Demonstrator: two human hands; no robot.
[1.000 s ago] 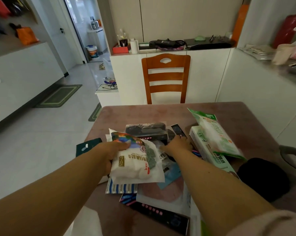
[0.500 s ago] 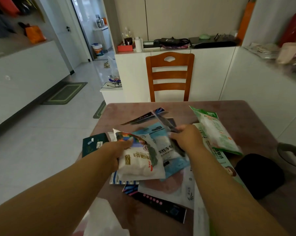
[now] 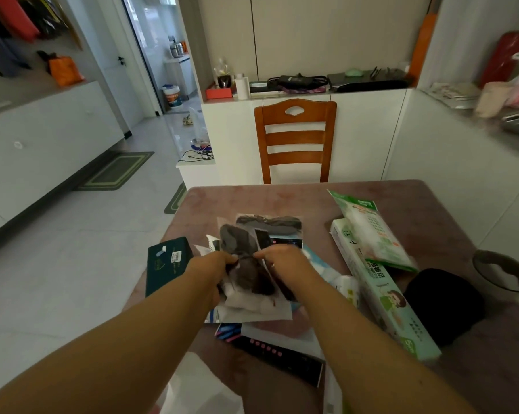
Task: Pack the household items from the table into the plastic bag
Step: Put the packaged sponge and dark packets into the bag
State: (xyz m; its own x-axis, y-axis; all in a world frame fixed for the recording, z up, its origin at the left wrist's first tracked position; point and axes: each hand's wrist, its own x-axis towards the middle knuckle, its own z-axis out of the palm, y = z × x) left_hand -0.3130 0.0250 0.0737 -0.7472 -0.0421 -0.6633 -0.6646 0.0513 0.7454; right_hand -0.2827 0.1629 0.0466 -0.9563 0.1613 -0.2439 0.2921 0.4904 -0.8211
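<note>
A heap of packets lies in the middle of the pinkish table. Both my hands meet over it: my left hand and my right hand pinch a clear packet holding dark fabric items, lifted slightly above the pile. Under it lies the white packet. A dark green box sits left of my left hand. Long green-and-white tissue packs and a green pouch lie to the right. The white plastic bag shows at the near edge between my forearms.
A wooden chair stands at the table's far side. A black soft object and a round dark-rimmed bowl sit at the right. A flat black pack with pink dots lies near the front edge. White cabinets enclose the room.
My left hand let go of the white packet, which now lies on the pile. My right hand brought a dark-fabric packet over, and both hands now grip it together.
</note>
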